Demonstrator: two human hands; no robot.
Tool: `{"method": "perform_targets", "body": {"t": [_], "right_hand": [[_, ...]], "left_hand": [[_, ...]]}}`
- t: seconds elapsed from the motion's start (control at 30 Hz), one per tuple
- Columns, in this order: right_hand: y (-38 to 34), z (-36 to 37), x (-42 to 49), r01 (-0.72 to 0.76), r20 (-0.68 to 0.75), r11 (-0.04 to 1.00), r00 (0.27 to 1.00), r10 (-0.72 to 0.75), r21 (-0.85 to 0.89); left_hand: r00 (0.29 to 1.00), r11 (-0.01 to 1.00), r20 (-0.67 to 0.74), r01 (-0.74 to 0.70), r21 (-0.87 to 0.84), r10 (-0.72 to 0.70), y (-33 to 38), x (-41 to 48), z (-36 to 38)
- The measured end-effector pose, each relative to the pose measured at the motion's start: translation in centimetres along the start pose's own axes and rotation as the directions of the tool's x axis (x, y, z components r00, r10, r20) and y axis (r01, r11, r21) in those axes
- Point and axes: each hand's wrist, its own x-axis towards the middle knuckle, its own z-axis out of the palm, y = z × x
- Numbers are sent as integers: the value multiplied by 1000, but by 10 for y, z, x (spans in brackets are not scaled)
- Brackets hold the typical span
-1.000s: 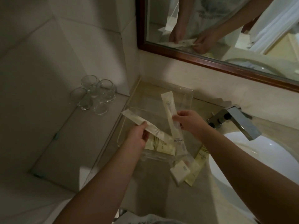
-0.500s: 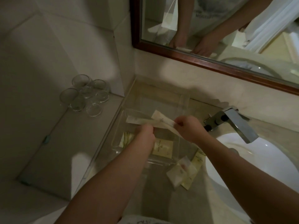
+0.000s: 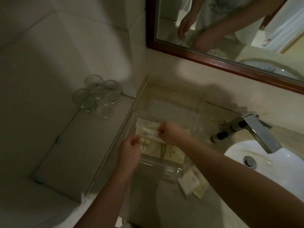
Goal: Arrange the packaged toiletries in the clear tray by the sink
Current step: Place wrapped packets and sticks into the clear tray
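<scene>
A clear tray (image 3: 199,111) sits on the counter left of the sink. Inside it lie flat cream packets (image 3: 166,149) and long thin packets (image 3: 148,128) laid crosswise at its left. My right hand (image 3: 171,134) is down inside the tray, its fingers pinched on the end of a long thin packet (image 3: 151,133). Over the tray's front left corner my left hand (image 3: 130,148) is curled closed, and I see nothing in it. Outside the tray, in front of it, lie a small white box (image 3: 189,181) and a yellow packet (image 3: 201,190).
Several upturned glasses (image 3: 98,97) stand on the lower ledge at left. The chrome faucet (image 3: 251,130) and white basin (image 3: 266,163) are right of the tray. A wood-framed mirror (image 3: 213,56) hangs on the wall behind.
Both hands came down from above the tray into it, and the two long packets turned from upright to flat. My left hand has let go of its packet.
</scene>
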Motion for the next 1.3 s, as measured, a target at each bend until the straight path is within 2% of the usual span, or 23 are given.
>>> {"method": "perform_targets", "body": {"t": [0.1, 0.2, 0.27, 0.37, 0.5, 0.6, 0.77, 0.87, 0.97, 1.07, 1.17, 1.23, 1.3], "right_hand": [[-11, 6, 15, -6, 1, 999, 1000, 6, -52], [-11, 9, 16, -17, -49, 996, 999, 13, -83], [-5, 12, 6, 6, -189, 997, 982, -19, -71], [12, 14, -13, 35, -384, 996, 921, -63, -79], [51, 18, -27, -35, -364, 986, 931, -27, -162], [64, 24, -35, -52, -351, 976, 936, -26, -212], [67, 29, -47, -91, -407, 930, 911, -67, -356], [67, 31, -50, -93, -407, 917, 910, -79, -388], [69, 32, -50, -92, -416, 916, 905, -86, -390], [71, 32, -50, -77, -426, 932, 900, -88, -354], [77, 31, -56, -38, -468, 969, 880, -83, -242], [86, 29, -69, -31, -553, 991, 832, -49, -134], [103, 28, -86, -62, -642, 998, 765, 51, 6]], "left_hand": [[971, 935, 49, -240, 260, 235, -11, 1, -4], [880, 698, 229, -470, 540, 416, -10, 8, -2], [845, 539, 365, -531, 654, 390, -8, 14, 3], [836, 444, 468, -549, 708, 287, -11, 25, 8], [804, 296, 532, -593, 749, 266, -17, 36, 12], [793, 276, 547, -608, 745, 270, -18, 39, 15], [778, 249, 559, -624, 741, 286, -14, 38, 16], [754, 210, 566, -645, 735, 333, -11, 40, 17], [752, 195, 586, -651, 734, 303, -10, 42, 18], [740, 174, 614, -667, 725, 275, -14, 41, 19], [738, 187, 610, -668, 720, 288, -14, 38, 17], [737, 223, 588, -668, 710, 334, -13, 32, 19], [725, 280, 548, -676, 682, 417, -10, 21, 27]]}}
